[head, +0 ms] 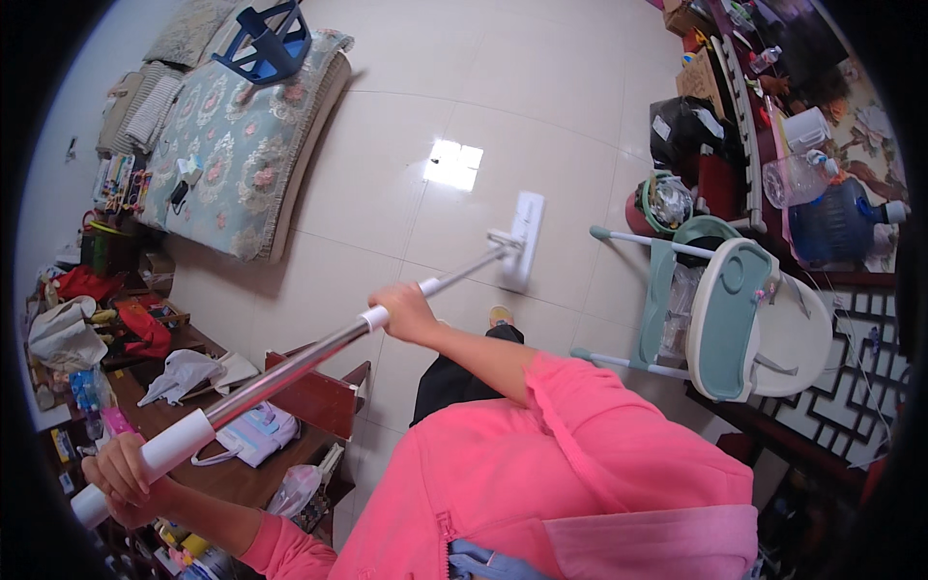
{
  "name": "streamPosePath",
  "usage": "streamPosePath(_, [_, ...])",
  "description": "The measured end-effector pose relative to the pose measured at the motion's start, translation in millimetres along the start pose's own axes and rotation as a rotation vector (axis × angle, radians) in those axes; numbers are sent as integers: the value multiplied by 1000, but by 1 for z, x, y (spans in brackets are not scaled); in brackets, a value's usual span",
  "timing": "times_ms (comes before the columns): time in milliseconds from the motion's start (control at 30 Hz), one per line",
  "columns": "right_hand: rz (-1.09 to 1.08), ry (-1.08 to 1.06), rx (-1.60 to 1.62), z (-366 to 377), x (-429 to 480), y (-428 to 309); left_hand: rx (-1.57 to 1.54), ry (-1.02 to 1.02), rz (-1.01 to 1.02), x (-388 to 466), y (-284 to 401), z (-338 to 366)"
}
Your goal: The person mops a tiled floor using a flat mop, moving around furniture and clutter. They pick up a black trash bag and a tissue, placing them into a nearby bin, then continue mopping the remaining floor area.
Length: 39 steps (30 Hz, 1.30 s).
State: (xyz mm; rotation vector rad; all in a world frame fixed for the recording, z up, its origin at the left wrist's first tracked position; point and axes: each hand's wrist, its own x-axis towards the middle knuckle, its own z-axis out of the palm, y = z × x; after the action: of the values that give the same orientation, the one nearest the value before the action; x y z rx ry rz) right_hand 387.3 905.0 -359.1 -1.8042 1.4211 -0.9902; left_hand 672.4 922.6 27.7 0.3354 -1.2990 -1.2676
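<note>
A flat mop with a silver metal pole (pixel 283 377) slants across the view from lower left to the middle. My left hand (pixel 125 478) is wrapped around the white grip (pixel 174 446) at the pole's upper end. Farther down, my right hand (pixel 407 313) grips the pole by a white collar (pixel 375 317). The white rectangular mop head (pixel 523 239) lies on the glossy tiled floor (pixel 391 196), slightly blurred. One yellowish shoe (pixel 500 316) shows below the mop head.
A bed with a floral cover (pixel 239 145) stands at left, a blue upturned stool (pixel 268 43) on it. At right are a green-and-white high chair (pixel 747 319) and a bin (pixel 663 203). A cluttered wooden table (pixel 196 471) and a dark red wooden stool (pixel 315 391) lie lower left.
</note>
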Motion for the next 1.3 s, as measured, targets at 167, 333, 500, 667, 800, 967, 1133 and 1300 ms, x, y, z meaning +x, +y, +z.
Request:
streamPosePath(167, [-50,188,62,-10,73,29,184,-212,72,18,-27,62])
streamPosePath(333, [-49,119,24,-46,65,35,101,-619,113,46,-50,71])
streamPosePath(500, [-20,126,-67,-47,5,27,-134,-515,74,35,-45,20])
streamPosePath(667, [65,106,-178,-31,11,60,-252,-233,3,17,-102,-37])
streamPosePath(800, [68,24,-234,9,47,63,-198,36,-5,-9,-104,-79])
streamPosePath(967, [-55,-85,-229,83,116,53,-83,211,48,-43,-76,-129])
streamPosePath(1133, [-260,-261,-54,189,170,-5,97,419,153,-78,3,-155])
streamPosePath(1300, [-353,-606,29,249,167,-86,355,549,237,-118,81,-158])
